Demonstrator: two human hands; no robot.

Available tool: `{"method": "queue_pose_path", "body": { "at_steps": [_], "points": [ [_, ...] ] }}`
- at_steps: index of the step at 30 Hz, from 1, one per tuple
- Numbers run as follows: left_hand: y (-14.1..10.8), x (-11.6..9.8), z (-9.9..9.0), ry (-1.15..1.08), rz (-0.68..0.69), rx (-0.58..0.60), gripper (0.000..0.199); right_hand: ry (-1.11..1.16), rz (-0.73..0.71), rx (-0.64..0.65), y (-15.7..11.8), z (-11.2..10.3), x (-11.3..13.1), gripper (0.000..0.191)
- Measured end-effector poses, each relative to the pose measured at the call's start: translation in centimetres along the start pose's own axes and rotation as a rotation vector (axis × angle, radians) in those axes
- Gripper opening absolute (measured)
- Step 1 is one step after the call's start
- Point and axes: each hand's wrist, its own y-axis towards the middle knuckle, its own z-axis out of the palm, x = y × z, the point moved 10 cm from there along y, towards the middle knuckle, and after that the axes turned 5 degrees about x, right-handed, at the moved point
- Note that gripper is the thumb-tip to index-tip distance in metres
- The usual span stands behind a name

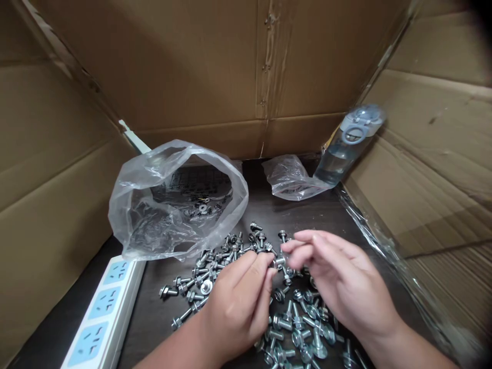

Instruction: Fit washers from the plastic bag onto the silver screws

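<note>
Many metal bolts with washers [317, 341] lie in a loose pile on the dark table, under and around both hands. My left hand [244, 297] is closed in a pinch above the middle of the pile, with a bolt [279, 262] sticking out from its fingertips to the right. Just right of that bolt is my right hand [338, 271], its fingers curled and its fingertips near the bolt's end. Whether anything is between the right fingers is too blurred to make out.
An open clear plastic bag [154, 233] with small washers stands at the left, behind a white power strip [102, 312]. A small clear bag [290, 179] and a water bottle [342, 148] are at the back right. Cardboard walls [184, 66] surround the dark table [257, 195].
</note>
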Motion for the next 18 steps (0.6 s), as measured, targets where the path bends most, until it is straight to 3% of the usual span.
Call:
{"method": "queue_pose_path", "body": {
  "at_steps": [3,6,8,11,14,18],
  "points": [
    [0.0,0.0,-0.1,0.022,0.002,-0.015,0.029,0.046,-0.018,-0.077,0.0,-0.6,0.2,0.021],
    [0.0,-0.1,-0.3,0.035,0.008,-0.038,0.025,0.041,0.078,-0.014,0.1,0.1,-0.7,0.024],
    [0.0,0.0,-0.2,0.025,-0.002,-0.029,0.024,0.039,0.025,-0.004,0.1,0.1,-0.1,0.023],
    [0.0,0.2,0.0,0.007,-0.02,-0.006,0.028,0.072,-0.046,-0.102,0.1,-0.9,0.5,0.018],
    [0.1,0.1,-0.2,-0.002,-0.006,-0.022,0.026,0.12,0.13,-0.072,0.2,-0.3,-1.5,0.025],
    [0.3,-0.1,-0.1,-0.054,0.01,-0.012,0.021,0.167,0.361,0.145,-0.5,2.2,-3.9,0.034]
  ]
}}
